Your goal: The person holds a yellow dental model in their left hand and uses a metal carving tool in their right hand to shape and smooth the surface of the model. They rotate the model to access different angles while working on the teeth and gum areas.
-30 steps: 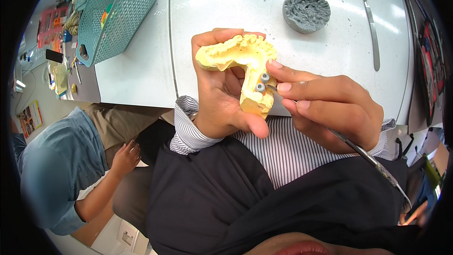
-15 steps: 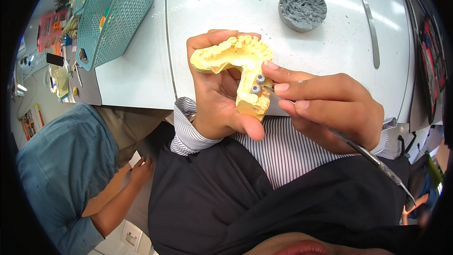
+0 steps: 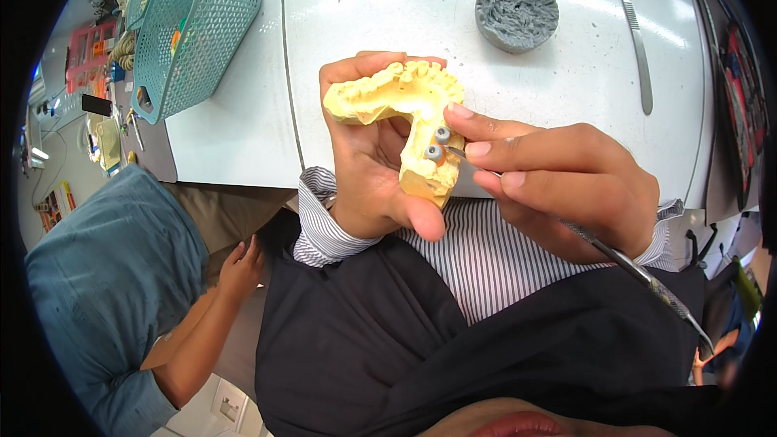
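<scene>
A yellow dental model (image 3: 421, 170), shaped like a jaw arch with teeth, rests in my left hand (image 3: 364, 154), the fingers behind it and the thumb below. Two small grey ring-topped posts (image 3: 438, 144) stand on the arm of the arch nearer me, with a bit of orange beside them. My right hand (image 3: 575, 178) grips a metal dental carver (image 3: 619, 259) like a pen. Its thin tip touches or nearly touches the model right beside the posts; exact contact is too small to tell. The handle runs down to the lower right and ends in a curved tip.
A round block of grey wax (image 3: 518, 14) with a carved-up top sits on the white table (image 3: 235, 137), crumbs around it. At the right lies a metal scalpel handle (image 3: 633, 24). A teal plastic basket (image 3: 202, 24) stands left. A person in a blue top (image 3: 121, 275) is close at my left.
The model has shifted and tilted slightly to the left in my left hand. The carver tip stays beside the posts. The neighbouring person's hand has moved up a little.
</scene>
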`<state>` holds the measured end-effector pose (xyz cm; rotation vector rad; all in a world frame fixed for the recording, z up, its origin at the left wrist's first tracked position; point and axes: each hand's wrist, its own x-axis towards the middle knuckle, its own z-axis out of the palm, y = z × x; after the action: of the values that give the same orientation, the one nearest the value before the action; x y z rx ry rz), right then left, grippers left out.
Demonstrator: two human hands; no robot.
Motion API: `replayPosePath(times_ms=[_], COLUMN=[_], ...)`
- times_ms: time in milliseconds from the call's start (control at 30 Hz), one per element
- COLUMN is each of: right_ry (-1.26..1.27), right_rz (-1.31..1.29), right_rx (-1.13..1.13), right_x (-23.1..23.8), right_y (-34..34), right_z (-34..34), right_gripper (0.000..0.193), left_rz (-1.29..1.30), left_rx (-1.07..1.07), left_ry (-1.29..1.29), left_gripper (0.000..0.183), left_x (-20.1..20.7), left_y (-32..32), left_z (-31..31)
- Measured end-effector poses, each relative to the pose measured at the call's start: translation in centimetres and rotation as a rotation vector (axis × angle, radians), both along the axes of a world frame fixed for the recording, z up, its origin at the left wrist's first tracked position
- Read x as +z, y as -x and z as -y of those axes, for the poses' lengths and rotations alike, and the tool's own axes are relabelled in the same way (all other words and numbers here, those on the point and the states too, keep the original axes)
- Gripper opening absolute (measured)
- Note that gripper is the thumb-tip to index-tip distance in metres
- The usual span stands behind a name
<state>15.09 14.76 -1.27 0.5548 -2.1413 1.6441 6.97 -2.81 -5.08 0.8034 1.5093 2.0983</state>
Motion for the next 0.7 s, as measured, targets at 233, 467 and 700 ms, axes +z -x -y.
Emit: replayPosePath(times_ms=[233,467,700], right_ry=[-0.046,0.037,-0.014], right_rz=[-0.079,0.005,-0.021], right_rx=[-0.007,-0.001,-0.001], right_x=[-0.49,-0.06,-0.12], right_y=[0.30,-0.10,0.03], right_z=[-0.07,0.06,-0.05], right_gripper=[0.028,0.027,0.027], left_rz=[-0.004,-0.005,-0.002], left_rx=[0.008,0.014,0.014], left_ry=[0.005,0.011,0.017], left_gripper=[0.113,0.113,0.113], left_x=[0.07,-0.09,0.03], left_y=[-0.01,-0.14,-0.11], left_z=[-0.01,0.04,-0.05])
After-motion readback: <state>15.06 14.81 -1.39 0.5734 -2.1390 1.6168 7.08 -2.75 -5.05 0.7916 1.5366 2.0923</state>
